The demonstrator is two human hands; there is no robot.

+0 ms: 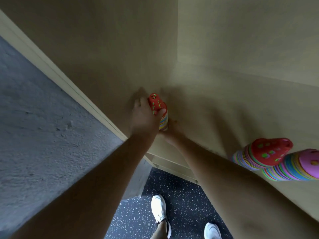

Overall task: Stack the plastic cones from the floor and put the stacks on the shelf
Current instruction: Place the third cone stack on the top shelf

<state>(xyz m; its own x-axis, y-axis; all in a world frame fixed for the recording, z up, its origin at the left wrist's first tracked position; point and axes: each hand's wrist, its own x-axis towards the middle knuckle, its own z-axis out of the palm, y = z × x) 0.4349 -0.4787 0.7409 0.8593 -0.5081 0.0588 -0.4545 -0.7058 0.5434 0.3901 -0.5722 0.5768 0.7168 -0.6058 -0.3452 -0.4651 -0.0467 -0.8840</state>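
Head view, looking down along both forearms. The thumb [162, 112] of the left hand [144, 116] lies across the lower edge of a red cone [156, 104], and the other fingers wrap the cone's left side, so this hand grasps the held stack [163, 120] at its upper end. The red cone, pierced with green-showing holes, caps a short column of nested rims in many colours.

The right hand [170, 134] sits against the near, lower end of the same stack, touching it. Its fingers are mostly hidden behind the stack and the left hand, so it cannot be told whether they curl round it.

The held stack is tilted, its tip pointing far and to the left, and lies over the tan shelf [198, 104], left of centre. Whether it rests on the board is unclear because of blur.

Well apart to the right, near the right forearm, two taller stacks lie on the shelf side by side and touching: a red-topped stack [265, 154] and, to its right, a pink-topped stack [296, 165].

A grey textured surface [34, 118] borders the shelf on the left. Nearest the viewer is a dark speckled floor [181, 190], on which stand two white shoes [158, 209].
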